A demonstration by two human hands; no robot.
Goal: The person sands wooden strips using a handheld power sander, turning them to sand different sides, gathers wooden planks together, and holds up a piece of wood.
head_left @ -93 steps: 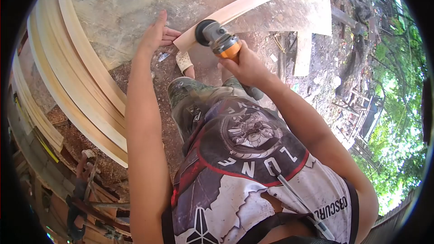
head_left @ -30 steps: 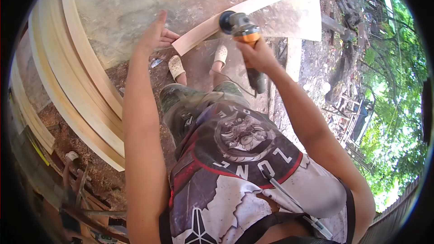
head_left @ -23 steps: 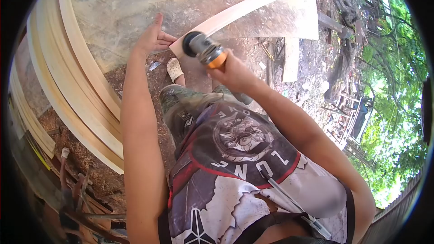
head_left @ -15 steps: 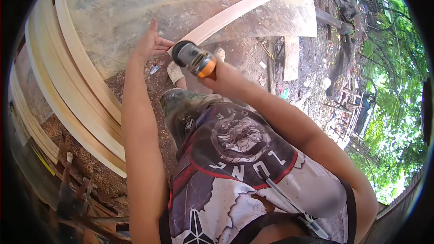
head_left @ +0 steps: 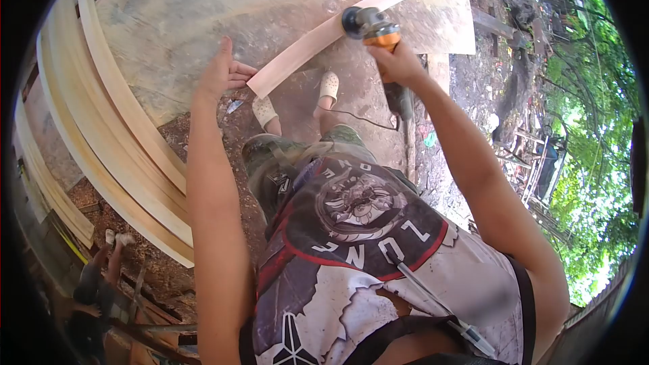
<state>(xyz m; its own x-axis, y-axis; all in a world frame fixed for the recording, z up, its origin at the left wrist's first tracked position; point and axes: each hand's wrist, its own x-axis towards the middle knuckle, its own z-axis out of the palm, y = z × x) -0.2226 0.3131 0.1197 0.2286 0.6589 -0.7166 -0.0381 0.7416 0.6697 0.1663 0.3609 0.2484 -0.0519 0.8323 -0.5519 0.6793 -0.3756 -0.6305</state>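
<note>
A pale curved wooden strip (head_left: 297, 54) lies along the front edge of a worn tabletop (head_left: 176, 20). My right hand (head_left: 399, 64) is wrapped round an orange and grey power sander (head_left: 378, 30), whose round black pad is against the strip near its middle. At the strip's near left end is my left hand (head_left: 226, 76), its thumb raised and fingers spread, the fingertips touching the end corner. A thin cord trails from the tool past my legs.
Several long curved wooden strips (head_left: 115, 115) are stacked at the left. Another person (head_left: 101, 284) is at the lower left, near scattered timber. Two light clogs (head_left: 328, 88) show on my feet under the table edge. Trees and debris are at the right.
Half a second ago the sander was at the strip's left end; it has moved right and away along the strip with my right hand. My left hand remains at the end.
</note>
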